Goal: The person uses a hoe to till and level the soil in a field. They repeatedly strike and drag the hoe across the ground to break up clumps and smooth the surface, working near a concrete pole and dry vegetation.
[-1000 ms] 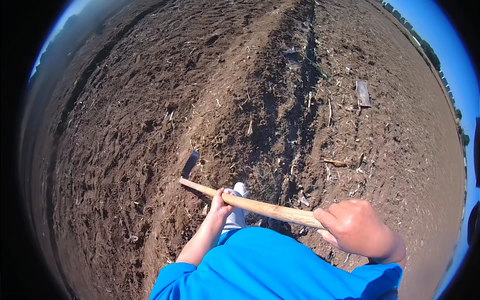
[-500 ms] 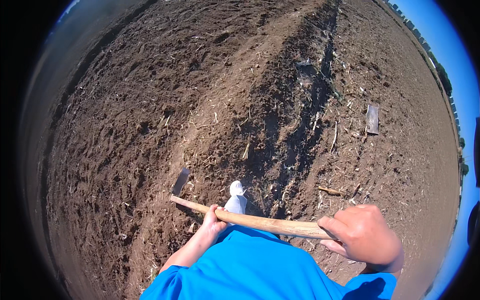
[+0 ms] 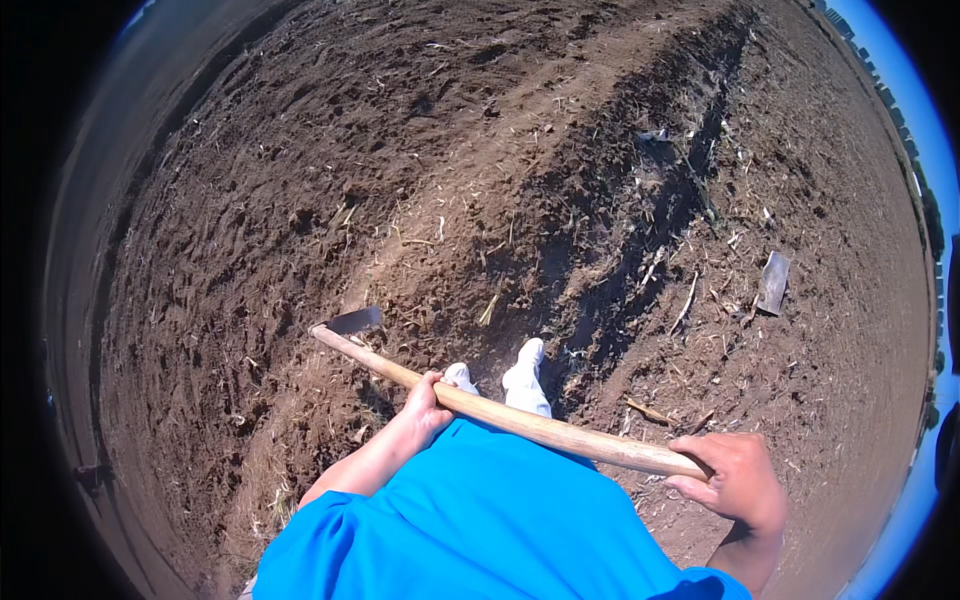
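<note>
Slantwise ran the hoe handle (image 3: 560, 430) | left hand (image 3: 424, 408) — fingers curled round it toward the blade (image 3: 355, 321) | right hand (image 3: 737, 476) — clasped its opposite end | white footwear (image 3: 525, 376) showed beyond it

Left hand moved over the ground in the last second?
Yes: the left hand has moved forward, up the picture relative to the pale straw tuft, now closer.

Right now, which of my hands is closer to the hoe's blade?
Your left hand: it grips the wooden handle between the blade and your right hand, which holds the opposite end.
</note>
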Tool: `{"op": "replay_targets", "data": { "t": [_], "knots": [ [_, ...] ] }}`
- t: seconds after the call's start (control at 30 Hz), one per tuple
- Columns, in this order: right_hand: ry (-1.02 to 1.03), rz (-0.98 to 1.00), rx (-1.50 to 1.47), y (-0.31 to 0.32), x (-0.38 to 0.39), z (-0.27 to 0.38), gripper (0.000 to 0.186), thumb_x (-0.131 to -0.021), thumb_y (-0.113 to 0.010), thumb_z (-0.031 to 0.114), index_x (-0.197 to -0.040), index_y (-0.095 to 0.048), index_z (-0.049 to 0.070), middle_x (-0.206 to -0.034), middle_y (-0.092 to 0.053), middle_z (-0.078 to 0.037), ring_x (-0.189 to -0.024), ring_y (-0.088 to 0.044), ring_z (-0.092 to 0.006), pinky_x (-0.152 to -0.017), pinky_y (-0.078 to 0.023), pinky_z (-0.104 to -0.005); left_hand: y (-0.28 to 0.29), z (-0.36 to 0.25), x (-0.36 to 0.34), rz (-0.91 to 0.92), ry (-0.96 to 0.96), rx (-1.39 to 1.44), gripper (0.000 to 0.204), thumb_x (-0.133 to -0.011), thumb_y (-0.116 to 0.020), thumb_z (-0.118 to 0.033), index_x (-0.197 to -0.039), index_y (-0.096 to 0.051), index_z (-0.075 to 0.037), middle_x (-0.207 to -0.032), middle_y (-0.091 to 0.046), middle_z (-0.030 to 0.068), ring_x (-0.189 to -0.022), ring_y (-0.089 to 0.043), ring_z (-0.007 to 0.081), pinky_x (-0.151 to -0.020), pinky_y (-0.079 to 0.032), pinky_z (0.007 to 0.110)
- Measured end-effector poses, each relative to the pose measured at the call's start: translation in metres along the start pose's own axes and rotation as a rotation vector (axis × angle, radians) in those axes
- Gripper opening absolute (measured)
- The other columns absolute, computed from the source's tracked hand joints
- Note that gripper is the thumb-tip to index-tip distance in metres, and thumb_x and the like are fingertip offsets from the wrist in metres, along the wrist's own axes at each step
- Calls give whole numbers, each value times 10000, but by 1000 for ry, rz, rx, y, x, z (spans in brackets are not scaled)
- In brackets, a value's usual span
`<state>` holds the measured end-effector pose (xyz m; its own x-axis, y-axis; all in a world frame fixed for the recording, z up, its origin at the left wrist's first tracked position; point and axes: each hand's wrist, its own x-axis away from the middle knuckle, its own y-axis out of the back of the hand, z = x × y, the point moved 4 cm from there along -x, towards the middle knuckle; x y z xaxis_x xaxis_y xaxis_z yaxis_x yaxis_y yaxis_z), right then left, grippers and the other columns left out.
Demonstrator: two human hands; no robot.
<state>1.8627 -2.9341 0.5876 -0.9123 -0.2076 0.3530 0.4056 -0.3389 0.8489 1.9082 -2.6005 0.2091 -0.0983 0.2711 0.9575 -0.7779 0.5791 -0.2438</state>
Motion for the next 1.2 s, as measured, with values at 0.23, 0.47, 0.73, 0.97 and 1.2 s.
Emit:
{"op": "replay_targets", "data": {
  "t": [0.23, 0.47, 0.73, 0.97, 1.2],
  "knots": [
    [129, -34, -31, 53, -56, -105, 395, -665, -813, 271, -998, -684, 103, -692, -633, -87, -591, -622, -260, -545, -480, -359, -85, 41, -52, 138, -89, 138, 183, -864, -563, -158, -729, -495, -54, -675, -533, 87, -693, -544, 263, -740, -515, 409],
    [199, 95, 132, 102, -136, -159, 425, -665, -805, 278, -1024, -661, 101, -669, -587, -74, -585, -597, -258, -556, -470, -376, -166, 69, -105, 113, -77, 300, 200, -878, -562, -152, -712, -477, -83, -640, -516, 64, -625, -532, 215, -669, -509, 359],
    [255, 220, 479, 144, -287, -224, 331, -620, -778, 143, -922, -657, 86, -690, -621, -93, -630, -631, -300, -579, -494, -399, -272, 51, -149, 71, -180, 401, 216, -871, -578, -148, -692, -475, -86, -672, -535, 69, -669, -549, 234, -762, -518, 410],
    [249, 275, 529, 147, -413, -345, 134, -655, -688, 93, -733, -579, 92, -631, -602, -112, -592, -621, -318, -557, -495, -424, -359, 53, -241, -47, -123, 522, 215, -883, -577, -197, -715, -484, -100, -676, -551, 79, -673, -568, 244, -715, -515, 407],
    [213, 392, 489, 133, -456, -465, 375, -559, -848, 223, -738, -542, 102, -675, -627, -108, -662, -647, -323, -606, -497, -444, -420, 70, -280, -170, -170, 599, 120, -840, -583, -127, -767, -500, -78, -666, -521, 68, -600, -539, 226, -621, -513, 403]
  ]
}}
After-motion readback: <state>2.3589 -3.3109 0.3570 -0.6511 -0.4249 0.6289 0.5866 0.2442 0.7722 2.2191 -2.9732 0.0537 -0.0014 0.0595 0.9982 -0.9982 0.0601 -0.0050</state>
